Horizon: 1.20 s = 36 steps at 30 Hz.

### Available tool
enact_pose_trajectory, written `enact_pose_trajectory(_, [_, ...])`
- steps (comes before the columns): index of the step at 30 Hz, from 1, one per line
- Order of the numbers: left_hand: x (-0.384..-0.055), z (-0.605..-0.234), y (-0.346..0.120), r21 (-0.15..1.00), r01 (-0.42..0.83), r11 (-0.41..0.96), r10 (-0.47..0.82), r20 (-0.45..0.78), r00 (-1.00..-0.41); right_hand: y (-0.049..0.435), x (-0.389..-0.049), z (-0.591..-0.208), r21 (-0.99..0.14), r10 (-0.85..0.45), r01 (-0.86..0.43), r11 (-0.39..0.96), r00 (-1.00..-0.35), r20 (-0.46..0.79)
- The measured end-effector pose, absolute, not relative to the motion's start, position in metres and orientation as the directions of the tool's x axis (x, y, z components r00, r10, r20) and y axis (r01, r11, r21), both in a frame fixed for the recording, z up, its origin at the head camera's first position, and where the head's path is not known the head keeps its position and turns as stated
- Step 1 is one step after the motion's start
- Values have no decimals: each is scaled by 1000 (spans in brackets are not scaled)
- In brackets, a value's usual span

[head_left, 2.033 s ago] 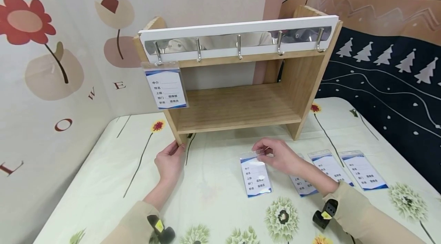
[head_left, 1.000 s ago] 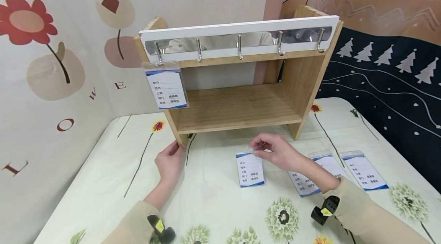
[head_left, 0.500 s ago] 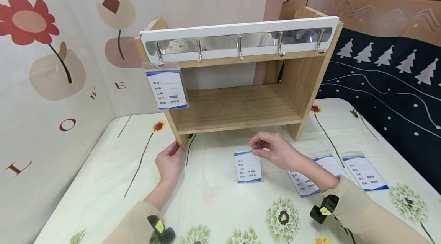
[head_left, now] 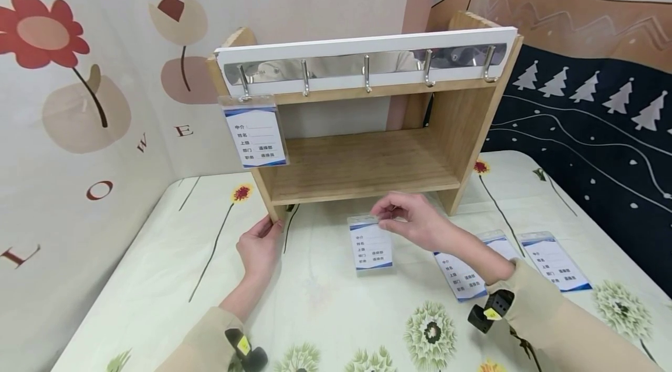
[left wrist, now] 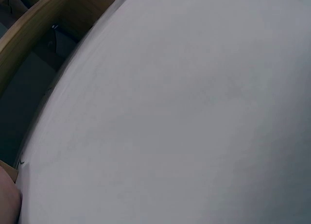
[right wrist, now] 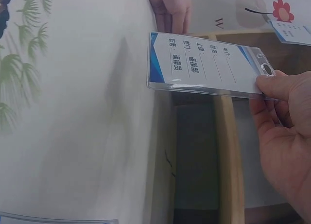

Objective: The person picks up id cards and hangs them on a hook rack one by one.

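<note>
My right hand pinches a clear-sleeved ID badge by its top edge, thumb near the slot in the right wrist view. The badge is held above the table in front of the wooden shelf. My left hand holds the foot of the shelf's left side panel. Across the shelf's upper front runs a white hook rail with several metal hooks. A second ID badge hangs from the leftmost hook. Only a bit of the left hand shows in the left wrist view.
Three more badges lie on the flower-print tablecloth at the right: a near badge, partly under my forearm, a middle badge and an outer badge. Patterned curtains stand behind the table.
My right hand has lifted the badge and moved it up and left toward the shelf. The left hand stays at the shelf's foot.
</note>
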<state>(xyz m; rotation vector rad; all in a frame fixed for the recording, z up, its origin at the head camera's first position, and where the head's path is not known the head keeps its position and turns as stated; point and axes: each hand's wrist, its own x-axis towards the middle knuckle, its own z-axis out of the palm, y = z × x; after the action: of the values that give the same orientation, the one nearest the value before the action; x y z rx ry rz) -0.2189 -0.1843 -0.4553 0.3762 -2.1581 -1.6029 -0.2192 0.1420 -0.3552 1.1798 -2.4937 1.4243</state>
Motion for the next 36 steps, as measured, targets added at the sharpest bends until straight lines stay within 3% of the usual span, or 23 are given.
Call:
enact_pose_trajectory(15, [-221,-459,-186,944,39,328,-454,194,-869,131,-213,-334,-690,-611,-684,237,-657,442])
enact_pose_trajectory(28, [-219,-457,-186,948,30,317,-449,178,-875,121,-216,-328,-675,-578,-698,240,-661,479])
enact_pose_trajectory(36, [-219,-457,-186,944,36,327,-451,190,-872,113,-220,-323,-674,-539,-719,169,-640,548])
